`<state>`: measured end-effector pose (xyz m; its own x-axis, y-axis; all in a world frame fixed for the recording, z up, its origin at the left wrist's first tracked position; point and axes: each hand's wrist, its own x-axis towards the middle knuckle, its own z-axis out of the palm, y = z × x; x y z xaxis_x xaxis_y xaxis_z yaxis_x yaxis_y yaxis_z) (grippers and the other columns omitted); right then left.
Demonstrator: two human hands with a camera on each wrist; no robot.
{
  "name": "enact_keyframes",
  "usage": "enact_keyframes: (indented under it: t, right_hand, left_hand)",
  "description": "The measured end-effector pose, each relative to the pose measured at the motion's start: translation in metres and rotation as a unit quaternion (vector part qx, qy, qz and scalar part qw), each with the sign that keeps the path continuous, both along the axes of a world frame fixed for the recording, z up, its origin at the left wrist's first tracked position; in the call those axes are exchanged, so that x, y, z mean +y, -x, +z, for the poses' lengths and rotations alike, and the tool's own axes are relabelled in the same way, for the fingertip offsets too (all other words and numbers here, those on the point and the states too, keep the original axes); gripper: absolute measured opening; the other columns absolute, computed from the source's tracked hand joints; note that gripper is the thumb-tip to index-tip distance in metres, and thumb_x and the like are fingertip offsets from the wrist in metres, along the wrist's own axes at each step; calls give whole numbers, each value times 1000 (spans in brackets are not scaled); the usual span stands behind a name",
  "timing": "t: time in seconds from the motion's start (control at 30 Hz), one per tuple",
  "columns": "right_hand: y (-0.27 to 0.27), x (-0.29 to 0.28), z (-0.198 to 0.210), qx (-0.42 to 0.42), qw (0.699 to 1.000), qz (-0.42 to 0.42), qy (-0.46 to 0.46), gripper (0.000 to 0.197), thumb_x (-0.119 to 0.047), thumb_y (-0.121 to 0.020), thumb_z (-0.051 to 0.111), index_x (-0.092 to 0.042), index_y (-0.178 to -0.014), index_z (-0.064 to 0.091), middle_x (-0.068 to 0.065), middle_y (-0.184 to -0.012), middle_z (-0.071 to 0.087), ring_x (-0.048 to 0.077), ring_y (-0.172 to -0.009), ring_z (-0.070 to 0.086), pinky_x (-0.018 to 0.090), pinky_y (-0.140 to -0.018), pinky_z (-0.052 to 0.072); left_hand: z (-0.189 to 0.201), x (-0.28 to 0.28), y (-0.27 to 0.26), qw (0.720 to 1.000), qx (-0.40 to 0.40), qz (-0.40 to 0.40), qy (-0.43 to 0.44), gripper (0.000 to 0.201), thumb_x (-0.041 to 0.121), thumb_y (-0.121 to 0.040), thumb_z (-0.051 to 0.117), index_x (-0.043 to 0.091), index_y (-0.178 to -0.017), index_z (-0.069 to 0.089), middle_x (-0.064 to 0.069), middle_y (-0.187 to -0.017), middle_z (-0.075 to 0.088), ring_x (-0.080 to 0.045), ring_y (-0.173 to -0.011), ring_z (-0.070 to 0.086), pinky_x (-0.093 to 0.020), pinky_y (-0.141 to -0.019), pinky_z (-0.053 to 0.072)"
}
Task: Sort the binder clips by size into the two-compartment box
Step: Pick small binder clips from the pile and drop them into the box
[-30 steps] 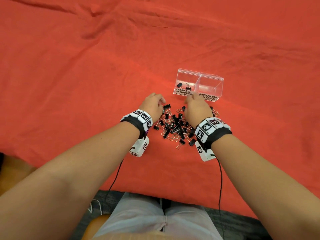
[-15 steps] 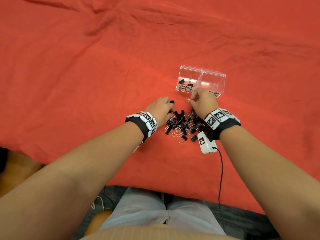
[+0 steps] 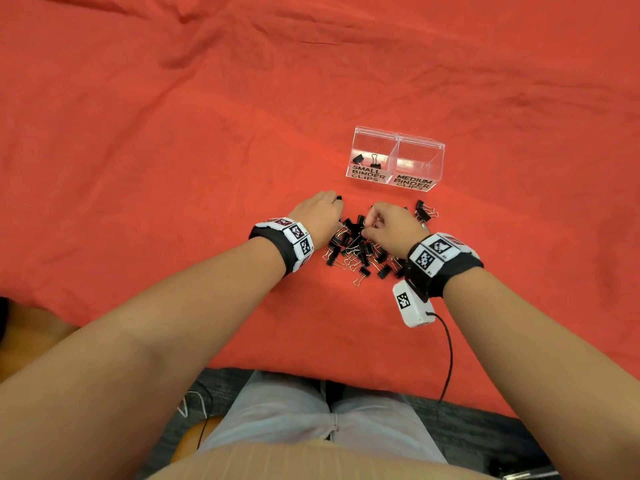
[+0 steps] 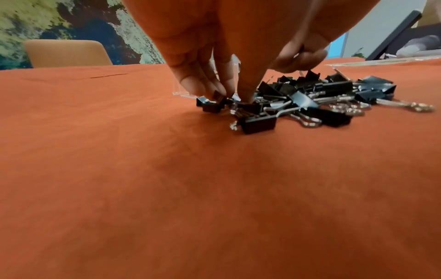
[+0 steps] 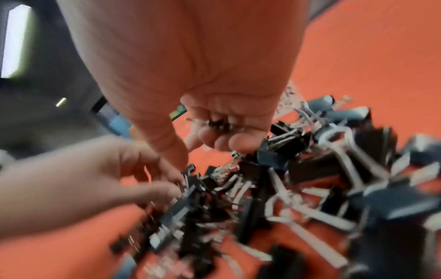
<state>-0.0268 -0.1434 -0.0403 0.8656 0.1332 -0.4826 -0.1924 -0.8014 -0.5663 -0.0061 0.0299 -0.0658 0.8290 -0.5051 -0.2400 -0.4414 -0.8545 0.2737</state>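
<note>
Your left hand (image 3: pixel 320 216) sits at the left edge of the heap of black binder clips with silver wire handles (image 3: pixel 360 249), its fingertips (image 4: pixel 216 88) pinching a small black clip (image 4: pixel 214 104) right down on the wrinkled red-orange cloth (image 3: pixel 173 168). Your right hand (image 3: pixel 391 225) hovers over the top of the heap with its fingers curled in — the right wrist view shows a small black clip with wire handles (image 5: pixel 218 122) cupped in the palm, though that picture is blurred. The clear plastic two-compartment box (image 3: pixel 396 159) stands just beyond the heap, apart from both hands. Its left compartment, labelled SMALL BINDER CLIPS, holds two small black clips (image 3: pixel 367 161); its right compartment is labelled MEDIUM BINDER CLIPS. A few clips (image 3: pixel 424 211) lie at the heap's far right edge, near the box's front. A white wrist-camera module with a black cable (image 3: pixel 412 304) hangs from your right wrist — it rests on the cloth beside the heap.
</note>
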Motion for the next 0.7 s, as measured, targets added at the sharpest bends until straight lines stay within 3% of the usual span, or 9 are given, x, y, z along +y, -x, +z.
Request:
enact_keyframes:
  t: [0.1, 0.2, 0.27, 0.37, 0.47, 0.6, 0.7]
  right_hand:
    - [2, -1, -6, -25, 993, 90, 77, 17, -12, -85, 57, -18, -100, 56, -3, -82, 53, 19, -67, 52, 28, -57, 40]
    - [0, 1, -8, -48, 986, 121, 103, 22, -17, -85, 59, -18, -107, 57, 3, -100, 59, 21, -78, 54, 30, -66, 42]
    - [-3, 2, -9, -58, 984, 127, 107, 20, -21, -85, 61, -17, -104, 58, 5, -107, 60, 23, -86, 56, 31, -71, 45]
    - [-6, 0, -10, -70, 988, 102, 96, 12, -18, -86, 60, -15, -97, 57, 6, -99, 62, 21, -75, 54, 27, -63, 41]
    - [-10, -3, -9, -70, 996, 26, 46, 11, -23, -87, 62, -14, -91, 56, 0, -78, 57, 13, -58, 49, 24, -49, 34]
    - [-21, -9, 1, -48, 994, -90, -33, 16, -32, -88, 60, -17, -85, 54, -9, -70, 51, 6, -59, 48, 21, -52, 35]
    - [-33, -15, 17, -14, 983, -153, -103, 16, -31, -89, 58, -15, -88, 56, -5, -70, 56, 10, -58, 54, 27, -63, 50]
  left_hand:
    - [5, 2, -4, 987, 47, 117, 95, 13, 21, -88, 61, 11, -95, 55, -9, -101, 57, -26, -95, 55, -39, -82, 48]
    - [7, 6, -8, 933, 96, 268, 219, 19, 15, -83, 65, 20, -75, 48, 0, -73, 58, -21, -69, 56, -35, -69, 51]
    - [9, 8, -11, 900, 114, 317, 275, 26, 11, -81, 65, 25, -70, 46, 6, -66, 53, -16, -62, 51, -33, -66, 50]
    - [15, 11, -15, 872, 151, 332, 325, 17, 6, -82, 63, 20, -85, 53, 2, -73, 57, -13, -61, 51, -33, -65, 50]
    - [15, 15, -18, 857, 196, 339, 335, 18, 3, -87, 57, 19, -96, 59, -7, -85, 68, -14, -62, 55, -32, -63, 50]
    - [14, 19, -19, 828, 247, 373, 338, 35, 1, -90, 38, 19, -74, 63, 1, -68, 59, -11, -55, 47, -23, -52, 38]
    - [13, 21, -17, 844, 257, 365, 298, 39, 7, -92, 32, 20, -68, 60, 1, -62, 49, -12, -54, 45, -24, -50, 35]
